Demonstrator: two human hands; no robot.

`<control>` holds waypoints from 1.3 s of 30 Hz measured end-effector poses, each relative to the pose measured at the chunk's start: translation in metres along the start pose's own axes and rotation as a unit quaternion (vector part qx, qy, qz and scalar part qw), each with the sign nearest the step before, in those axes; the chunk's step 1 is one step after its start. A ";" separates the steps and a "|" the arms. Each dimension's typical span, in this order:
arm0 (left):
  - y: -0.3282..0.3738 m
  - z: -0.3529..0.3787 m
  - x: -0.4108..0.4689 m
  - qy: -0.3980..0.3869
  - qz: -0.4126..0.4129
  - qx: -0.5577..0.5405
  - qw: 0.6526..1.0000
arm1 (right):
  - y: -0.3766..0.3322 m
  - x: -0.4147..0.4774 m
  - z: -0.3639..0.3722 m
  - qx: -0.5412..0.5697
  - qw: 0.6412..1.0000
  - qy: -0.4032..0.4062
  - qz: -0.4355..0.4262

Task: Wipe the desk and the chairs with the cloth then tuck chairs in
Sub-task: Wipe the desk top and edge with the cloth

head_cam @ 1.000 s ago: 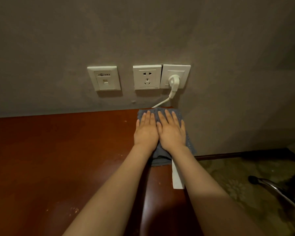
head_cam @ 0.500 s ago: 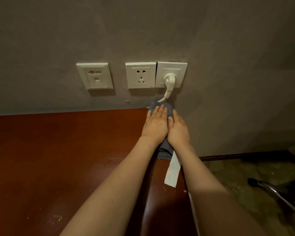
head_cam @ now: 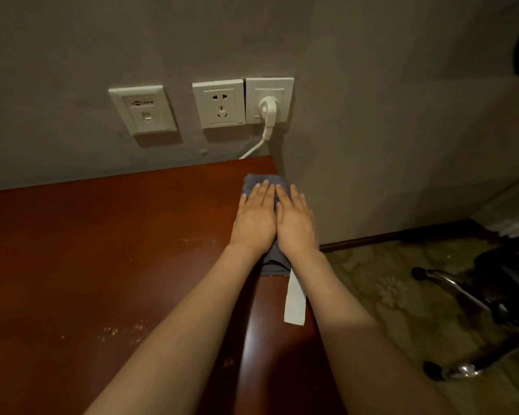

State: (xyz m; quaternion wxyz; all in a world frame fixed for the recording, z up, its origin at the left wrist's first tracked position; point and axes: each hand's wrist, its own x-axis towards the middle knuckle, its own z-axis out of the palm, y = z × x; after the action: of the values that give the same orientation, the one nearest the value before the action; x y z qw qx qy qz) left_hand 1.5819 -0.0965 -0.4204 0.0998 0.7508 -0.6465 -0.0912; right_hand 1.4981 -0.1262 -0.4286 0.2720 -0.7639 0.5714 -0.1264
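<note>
Both hands, left hand (head_cam: 254, 223) and right hand (head_cam: 295, 224), press the cloth (head_cam: 262, 180) (fingers flat, extended) on the desk (head_cam: 102, 250)

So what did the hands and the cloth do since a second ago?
Both hands, left hand and right hand, first pushed the grey cloth up to the wall at the desk corner, then drew it back toward the person. They stayed flat on the cloth, side by side, gripping nothing. The white plug stayed in its socket.
</note>
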 end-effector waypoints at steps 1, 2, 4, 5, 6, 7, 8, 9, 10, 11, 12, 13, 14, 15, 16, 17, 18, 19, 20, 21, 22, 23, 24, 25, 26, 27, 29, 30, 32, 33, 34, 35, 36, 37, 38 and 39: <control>0.001 0.001 -0.005 -0.002 0.000 0.004 1.000 | 0.000 -0.005 0.000 -0.002 1.000 -0.003 -0.002; 0.003 0.002 -0.010 -0.002 -0.002 0.007 1.000 | 0.001 -0.010 0.001 -0.004 1.000 -0.005 -0.004; 0.005 0.003 -0.018 -0.004 -0.004 0.007 1.000 | 0.003 -0.021 0.001 -0.009 1.000 -0.007 -0.006; 0.006 0.004 -0.023 -0.004 -0.002 0.006 1.000 | 0.005 -0.026 0.002 -0.013 1.000 -0.004 -0.007; 0.006 0.004 -0.028 -0.002 0.001 0.004 1.000 | 0.006 -0.031 0.004 -0.020 1.000 0.000 -0.013; 0.007 0.005 -0.033 0.003 0.005 -0.001 1.000 | 0.008 -0.035 0.005 -0.031 0.999 0.005 -0.022; 0.009 0.006 -0.038 0.006 0.010 -0.006 1.000 | 0.009 -0.039 0.007 -0.043 0.999 0.010 -0.029; 0.010 0.006 -0.042 0.008 0.012 -0.010 1.000 | 0.011 -0.044 0.008 -0.051 0.998 0.014 -0.033; 0.011 0.008 -0.046 0.005 0.014 -0.011 1.000 | 0.012 -0.048 0.008 -0.054 0.998 0.015 -0.031; 0.013 0.008 -0.051 0.002 0.013 -0.018 1.000 | 0.013 -0.054 0.007 -0.058 0.998 0.014 -0.028; 0.015 0.009 -0.056 -0.004 0.009 -0.020 1.000 | 0.015 -0.060 0.008 -0.067 0.997 0.011 -0.025; 0.017 0.009 -0.063 -0.007 0.005 -0.024 1.000 | 0.015 -0.067 0.008 -0.074 0.997 0.009 -0.026; 0.018 0.006 -0.070 -0.002 0.002 -0.027 1.000 | 0.014 -0.075 0.008 -0.076 0.997 0.007 -0.029; 0.020 0.004 -0.076 0.028 0.009 -0.026 0.999 | 0.013 -0.081 0.008 -0.081 0.996 0.005 -0.034; 0.022 0.003 -0.079 0.049 0.012 -0.035 0.998 | 0.012 -0.087 0.006 -0.084 0.996 0.001 -0.032; 0.022 0.002 -0.080 0.052 0.018 -0.025 0.998 | 0.011 -0.090 0.004 -0.085 0.996 -0.004 -0.025; 0.021 -0.002 -0.082 0.050 0.025 -0.009 0.998 | 0.009 -0.092 0.002 -0.086 0.996 -0.006 -0.020; 0.021 -0.007 -0.084 0.052 0.034 -0.006 0.998 | 0.008 -0.093 0.000 -0.089 0.996 -0.006 -0.022; 0.020 -0.010 -0.083 0.054 0.046 0.000 0.997 | 0.007 -0.094 -0.001 -0.093 0.995 -0.005 -0.030; 0.020 -0.015 -0.083 0.054 0.050 0.017 0.997 | 0.004 -0.095 -0.002 -0.099 0.994 -0.005 -0.036; 0.018 -0.017 -0.083 0.031 0.047 0.031 0.998 | 0.003 -0.093 0.000 -0.106 0.994 -0.004 -0.039; 0.015 -0.019 -0.082 0.014 0.045 0.039 0.998 | 0.001 -0.093 0.001 -0.116 0.993 -0.006 -0.037; 0.012 -0.019 -0.081 0.006 0.049 0.045 0.998 | -0.001 -0.091 0.002 -0.131 0.991 -0.012 -0.033; 0.007 -0.018 -0.079 0.006 0.049 0.050 0.998 | -0.004 -0.089 0.004 -0.150 0.988 -0.016 -0.032; 0.003 -0.022 -0.077 0.017 0.049 0.057 0.997 | -0.008 -0.085 0.005 -0.170 0.985 -0.017 -0.035; -0.003 -0.027 -0.075 0.025 0.045 0.065 0.997 | -0.014 -0.079 0.007 -0.182 0.982 -0.017 -0.042; -0.018 -0.032 -0.068 0.033 0.045 0.055 0.997 | -0.028 -0.067 0.011 -0.185 0.981 -0.020 -0.063; -0.026 -0.034 -0.065 0.035 0.039 0.047 0.998 | -0.035 -0.060 0.014 -0.181 0.980 -0.022 -0.078; -0.043 -0.037 -0.059 0.056 0.020 0.044 0.997 | -0.049 -0.047 0.021 -0.176 0.978 -0.029 -0.106; -0.053 -0.040 -0.058 0.058 0.002 0.052 0.997 | -0.056 -0.042 0.024 -0.181 0.976 -0.033 -0.118; -0.061 -0.040 -0.057 0.068 -0.008 0.063 0.996 | -0.061 -0.038 0.027 -0.189 0.973 -0.037 -0.126; -0.069 -0.041 -0.056 0.062 -0.006 0.058 0.996 | -0.066 -0.035 0.030 -0.195 0.971 -0.040 -0.131; -0.075 -0.041 -0.054 0.061 -0.001 0.038 0.997 | -0.070 -0.032 0.032 -0.199 0.970 -0.043 -0.132; -0.081 -0.041 -0.052 0.046 -0.002 0.041 0.998 | -0.072 -0.031 0.034 -0.199 0.970 -0.045 -0.130; -0.085 -0.042 -0.051 0.034 -0.009 0.044 0.998 | -0.073 -0.030 0.035 -0.195 0.971 -0.047 -0.127; -0.086 -0.045 -0.054 0.008 -0.029 0.030 0.999 | -0.074 -0.030 0.036 -0.192 0.972 -0.053 -0.126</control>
State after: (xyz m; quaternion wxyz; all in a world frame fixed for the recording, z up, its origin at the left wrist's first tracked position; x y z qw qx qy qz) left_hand 1.6680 -0.0297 -0.3996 0.0799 0.7727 -0.6260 -0.0690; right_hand 1.5666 -0.0730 -0.4132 0.1322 -0.8730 0.4694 -0.0073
